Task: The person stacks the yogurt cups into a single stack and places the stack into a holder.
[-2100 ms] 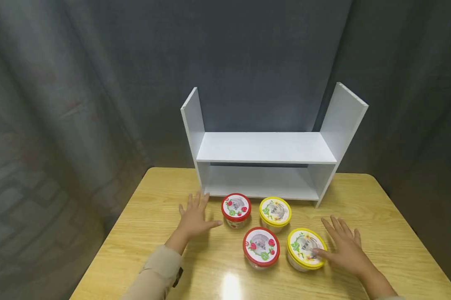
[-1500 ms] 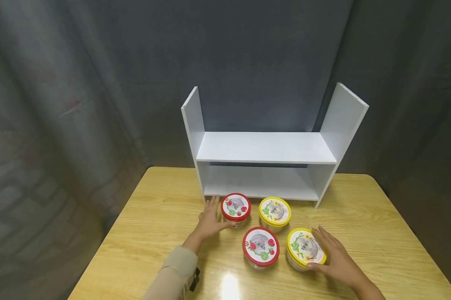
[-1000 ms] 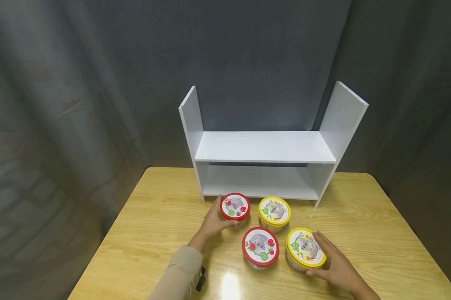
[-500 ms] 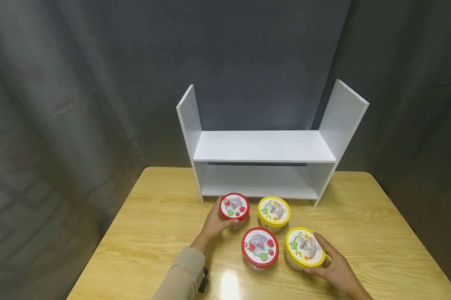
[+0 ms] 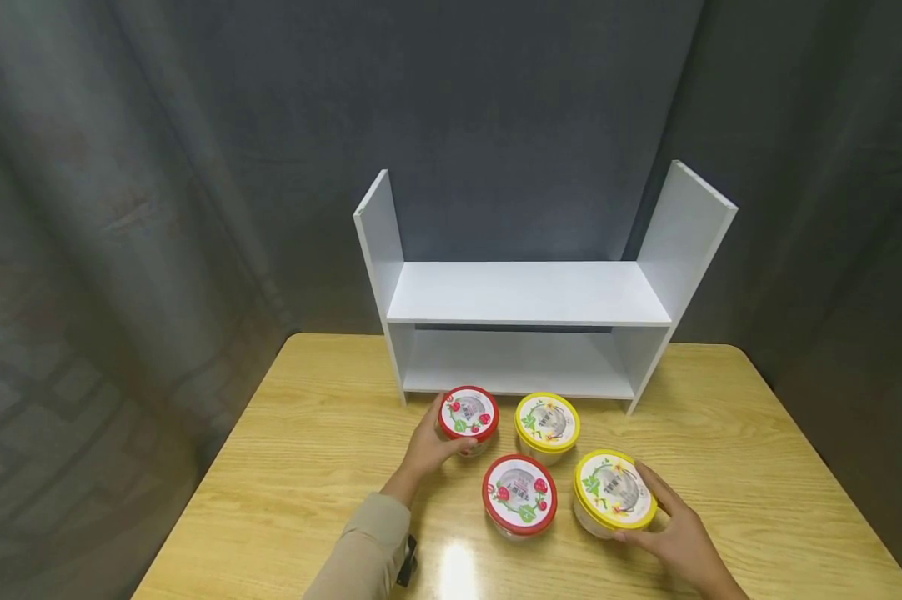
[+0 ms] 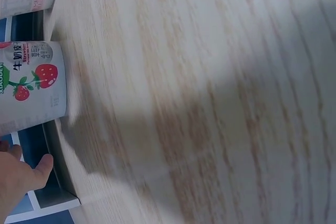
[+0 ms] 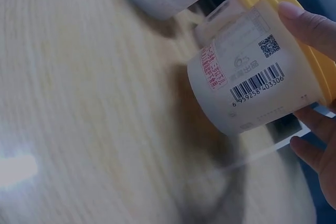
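Note:
My left hand (image 5: 427, 446) grips the back red-lidded yogurt tub (image 5: 469, 412), thumb at its near side and fingers round its left. In the left wrist view this tub (image 6: 31, 87) shows strawberries on its side, with the hand (image 6: 23, 179) at the lower left. My right hand (image 5: 679, 533) holds the front yellow-lidded tub (image 5: 614, 490) by its right side. In the right wrist view that tub (image 7: 252, 77) looks slightly tilted and raised off the table, with the thumb (image 7: 310, 27) on its yellow rim. A second red-lidded tub (image 5: 520, 496) and a second yellow-lidded tub (image 5: 547, 423) stand between the hands.
Behind the tubs stands a white two-tier shelf (image 5: 529, 293) with upright side panels; its lower board (image 5: 518, 364) lies just beyond the back tubs. The wooden table (image 5: 308, 433) extends to both sides. Grey curtains (image 5: 511, 125) hang behind and beside it.
Both hands came inward from the sides and took hold of a tub each. Over the last half second the right hand's yellow-lidded tub shifted slightly right and up.

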Demonstrator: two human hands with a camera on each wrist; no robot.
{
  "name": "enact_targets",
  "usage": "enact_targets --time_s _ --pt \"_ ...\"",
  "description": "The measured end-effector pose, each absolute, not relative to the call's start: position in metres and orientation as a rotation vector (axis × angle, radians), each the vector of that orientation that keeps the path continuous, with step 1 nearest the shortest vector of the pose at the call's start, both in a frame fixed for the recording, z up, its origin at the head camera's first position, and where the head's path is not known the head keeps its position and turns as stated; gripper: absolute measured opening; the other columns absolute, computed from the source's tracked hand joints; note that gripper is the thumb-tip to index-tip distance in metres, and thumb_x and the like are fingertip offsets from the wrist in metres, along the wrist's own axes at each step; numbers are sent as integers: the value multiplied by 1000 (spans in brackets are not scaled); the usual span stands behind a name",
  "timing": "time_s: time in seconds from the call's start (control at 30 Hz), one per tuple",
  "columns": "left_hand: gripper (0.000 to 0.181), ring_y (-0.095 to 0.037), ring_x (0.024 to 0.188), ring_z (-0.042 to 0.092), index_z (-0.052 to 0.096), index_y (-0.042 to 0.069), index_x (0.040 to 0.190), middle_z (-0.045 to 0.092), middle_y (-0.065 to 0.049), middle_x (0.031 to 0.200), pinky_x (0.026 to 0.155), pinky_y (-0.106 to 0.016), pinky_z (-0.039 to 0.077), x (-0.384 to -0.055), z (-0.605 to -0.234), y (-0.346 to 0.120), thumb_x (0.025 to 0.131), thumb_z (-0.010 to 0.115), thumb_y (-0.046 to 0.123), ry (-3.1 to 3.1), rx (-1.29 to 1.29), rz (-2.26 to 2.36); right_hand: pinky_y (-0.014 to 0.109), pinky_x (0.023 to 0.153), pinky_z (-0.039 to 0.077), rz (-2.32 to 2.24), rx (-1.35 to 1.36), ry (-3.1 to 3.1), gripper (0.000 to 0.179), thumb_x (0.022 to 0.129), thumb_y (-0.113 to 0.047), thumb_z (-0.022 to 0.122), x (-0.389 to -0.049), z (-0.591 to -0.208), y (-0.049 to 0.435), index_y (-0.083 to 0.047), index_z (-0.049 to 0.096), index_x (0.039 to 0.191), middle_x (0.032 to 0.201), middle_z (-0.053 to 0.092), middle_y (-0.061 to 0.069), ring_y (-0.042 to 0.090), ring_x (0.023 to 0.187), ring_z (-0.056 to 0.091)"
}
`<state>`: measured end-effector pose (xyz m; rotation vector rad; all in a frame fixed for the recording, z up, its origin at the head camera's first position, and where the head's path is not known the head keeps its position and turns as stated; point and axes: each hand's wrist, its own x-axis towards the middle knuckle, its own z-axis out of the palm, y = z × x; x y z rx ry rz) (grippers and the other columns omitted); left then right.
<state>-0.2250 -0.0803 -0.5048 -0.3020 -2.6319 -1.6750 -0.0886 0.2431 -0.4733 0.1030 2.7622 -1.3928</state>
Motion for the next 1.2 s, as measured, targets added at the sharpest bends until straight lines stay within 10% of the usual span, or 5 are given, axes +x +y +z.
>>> enact_targets --time_s 0.83,1.2 --pt "92 -32 122 27 26 6 134 35 -14 132 97 -49 23 -224 -508 -79 62 77 32 -2610 -325 -1680 56 85 29 -1526 -209 2926 95 60 -17 78 -111 -415 238 -16 24 137 136 27 15 25 120 25" --pt "93 -32 122 26 25 7 135 33 -15 133 97 -50 22 -224 -507 -80 62 76 34 -2631 -303 -1678 57 89 26 -1678 -399 2828 92 58 -15 80 -144 -415 206 -8 29 135 135 29 16 37 119 26"
